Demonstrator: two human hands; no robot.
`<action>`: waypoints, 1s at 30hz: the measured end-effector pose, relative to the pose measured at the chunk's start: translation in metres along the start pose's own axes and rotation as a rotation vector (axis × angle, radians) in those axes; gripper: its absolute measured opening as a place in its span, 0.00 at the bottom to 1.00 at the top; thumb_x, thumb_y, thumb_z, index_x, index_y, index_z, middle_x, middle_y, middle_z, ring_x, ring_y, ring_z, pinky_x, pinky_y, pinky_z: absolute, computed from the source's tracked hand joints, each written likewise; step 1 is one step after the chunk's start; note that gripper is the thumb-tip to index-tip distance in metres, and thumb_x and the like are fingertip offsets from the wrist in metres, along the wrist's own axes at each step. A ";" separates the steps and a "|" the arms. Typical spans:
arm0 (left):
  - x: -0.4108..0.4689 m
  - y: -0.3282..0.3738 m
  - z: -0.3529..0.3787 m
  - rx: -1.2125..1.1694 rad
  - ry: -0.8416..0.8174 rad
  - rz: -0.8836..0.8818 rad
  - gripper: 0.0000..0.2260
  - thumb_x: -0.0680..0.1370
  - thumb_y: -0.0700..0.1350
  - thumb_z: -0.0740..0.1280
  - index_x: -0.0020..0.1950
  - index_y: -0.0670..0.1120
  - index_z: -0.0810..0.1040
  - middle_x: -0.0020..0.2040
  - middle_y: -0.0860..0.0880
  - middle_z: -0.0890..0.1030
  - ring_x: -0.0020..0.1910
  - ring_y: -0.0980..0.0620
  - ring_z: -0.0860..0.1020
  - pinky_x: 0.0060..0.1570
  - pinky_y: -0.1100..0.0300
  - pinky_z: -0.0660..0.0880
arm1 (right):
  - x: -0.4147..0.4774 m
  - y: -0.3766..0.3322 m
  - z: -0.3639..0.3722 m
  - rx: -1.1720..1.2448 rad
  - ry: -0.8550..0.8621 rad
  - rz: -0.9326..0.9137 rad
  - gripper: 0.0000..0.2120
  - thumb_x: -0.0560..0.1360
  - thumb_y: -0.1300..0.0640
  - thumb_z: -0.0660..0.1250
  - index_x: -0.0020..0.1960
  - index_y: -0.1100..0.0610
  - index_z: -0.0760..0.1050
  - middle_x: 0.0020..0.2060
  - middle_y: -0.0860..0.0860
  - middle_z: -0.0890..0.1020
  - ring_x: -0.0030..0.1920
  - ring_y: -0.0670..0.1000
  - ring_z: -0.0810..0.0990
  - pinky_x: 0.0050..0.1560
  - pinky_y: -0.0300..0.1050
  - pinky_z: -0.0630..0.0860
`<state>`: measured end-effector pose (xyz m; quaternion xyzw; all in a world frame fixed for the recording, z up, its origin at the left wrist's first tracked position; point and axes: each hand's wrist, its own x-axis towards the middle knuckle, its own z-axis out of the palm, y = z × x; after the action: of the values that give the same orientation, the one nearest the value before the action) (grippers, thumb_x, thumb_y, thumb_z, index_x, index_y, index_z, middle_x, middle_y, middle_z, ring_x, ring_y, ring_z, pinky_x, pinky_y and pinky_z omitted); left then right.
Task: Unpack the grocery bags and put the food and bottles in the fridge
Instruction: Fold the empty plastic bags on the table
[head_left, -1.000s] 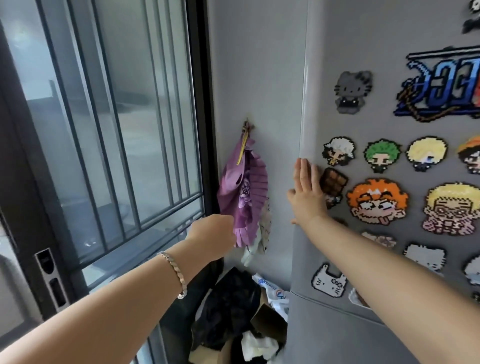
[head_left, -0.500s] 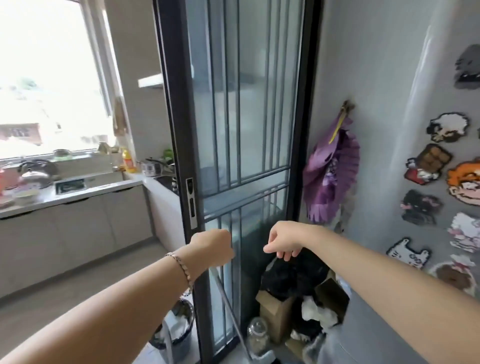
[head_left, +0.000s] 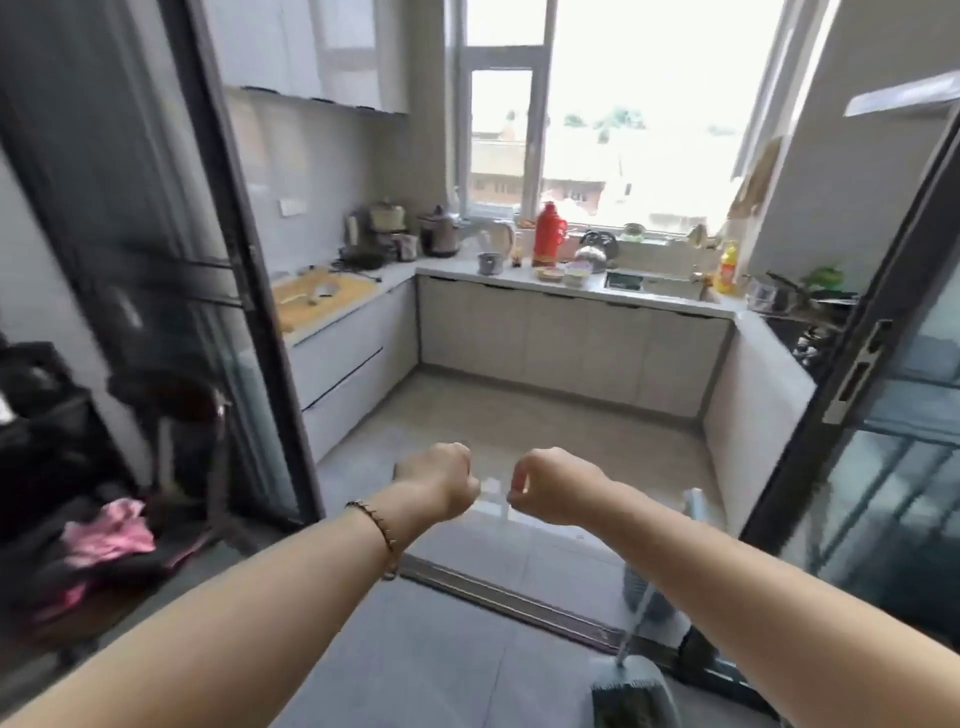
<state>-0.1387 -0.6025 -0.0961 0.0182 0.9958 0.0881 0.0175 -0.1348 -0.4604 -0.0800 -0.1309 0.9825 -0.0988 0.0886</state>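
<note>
No fridge, grocery bag, food or bottle for the fridge shows in this head view. Both my forearms reach forward at waist height in front of an open kitchen doorway. My left hand (head_left: 441, 480), with a bracelet on its wrist, droops with its fingers curled under into a fist and holds nothing. My right hand (head_left: 553, 483) hangs just to its right, fingers loosely curled, also holding nothing. A small gap separates the two hands.
Dark sliding glass door panels stand at left (head_left: 244, 291) and right (head_left: 862, 364), with a floor track (head_left: 509, 603) between them. Beyond is a U-shaped counter (head_left: 519, 278) with a red thermos (head_left: 549, 234) and kettles. A dark and pink pile (head_left: 104, 535) lies left; a broom (head_left: 631, 691) stands bottom right.
The view has swung left, from the fridge door with its magnets to the kitchen doorway. My right hand left the fridge door and dropped beside my left hand.
</note>
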 end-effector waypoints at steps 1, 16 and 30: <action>-0.019 -0.034 -0.005 0.002 -0.006 -0.065 0.12 0.78 0.49 0.58 0.57 0.47 0.75 0.59 0.46 0.78 0.57 0.45 0.76 0.49 0.57 0.70 | 0.004 -0.036 0.011 -0.006 -0.017 -0.073 0.12 0.74 0.53 0.60 0.53 0.55 0.79 0.53 0.54 0.81 0.53 0.57 0.79 0.52 0.44 0.75; -0.335 -0.494 -0.074 0.028 0.081 -0.850 0.10 0.78 0.46 0.58 0.54 0.47 0.76 0.54 0.47 0.79 0.54 0.44 0.77 0.47 0.57 0.70 | -0.026 -0.564 0.152 -0.138 -0.275 -0.832 0.11 0.77 0.53 0.59 0.36 0.51 0.69 0.39 0.51 0.75 0.40 0.53 0.73 0.47 0.46 0.74; -0.451 -0.795 -0.080 -0.067 0.201 -1.265 0.10 0.79 0.47 0.58 0.55 0.46 0.74 0.54 0.47 0.79 0.53 0.44 0.77 0.47 0.56 0.72 | 0.041 -0.868 0.254 -0.117 -0.331 -0.975 0.12 0.77 0.53 0.59 0.53 0.56 0.78 0.48 0.51 0.81 0.48 0.55 0.80 0.51 0.50 0.79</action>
<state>0.2818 -1.4163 -0.1435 -0.5818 0.8076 0.0931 -0.0268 0.0851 -1.3365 -0.1424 -0.5922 0.7840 -0.0515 0.1791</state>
